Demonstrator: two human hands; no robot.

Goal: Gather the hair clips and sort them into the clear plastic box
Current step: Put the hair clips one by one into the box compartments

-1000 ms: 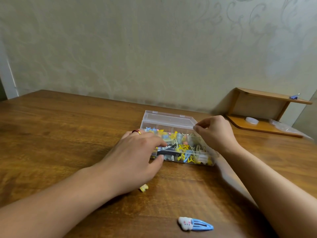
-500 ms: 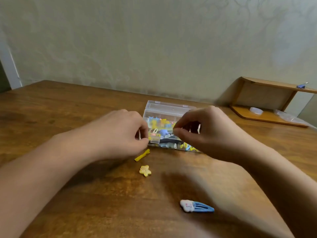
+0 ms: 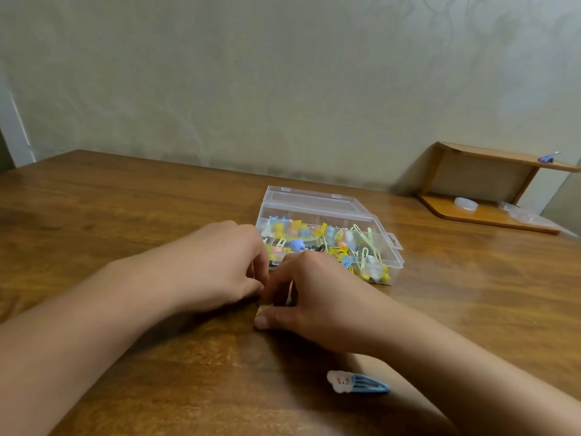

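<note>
- Left hand [image 3: 217,265] lying just left of the clear box, fingers curled in toward the right hand, fingertips down at the counter [image 3: 103,199]; whether anything sits between those fingers cannot be told.
- Small yellow clip [image 3: 261,308] peeking out on the counter in front of the clear box, between the two hands, mostly hidden by them.
- Right hand [image 3: 309,298] in front of the clear box, touching the left hand, thumb and fingers bent down around the yellow clip; whether a true pinch or only a touch, cannot tell.
- Clear box [image 3: 327,212] open on the counter, lid laid back behind it toward the wall, front left corner hidden by the hands.
- Pile of hair clips [image 3: 342,243] inside the clear box, yellow, blue, pale green and a few black ones, heaped together.
- Blue snap clip [image 3: 356,382] with a white cloud-shaped end, flat on the counter well in front of the clear box, close to the right forearm, untouched.
- Wooden shelf [image 3: 490,212] far right of the clear box against the wall, with a small white round thing and a bit of clear plastic on its lower board and a small blue thing on top.
</note>
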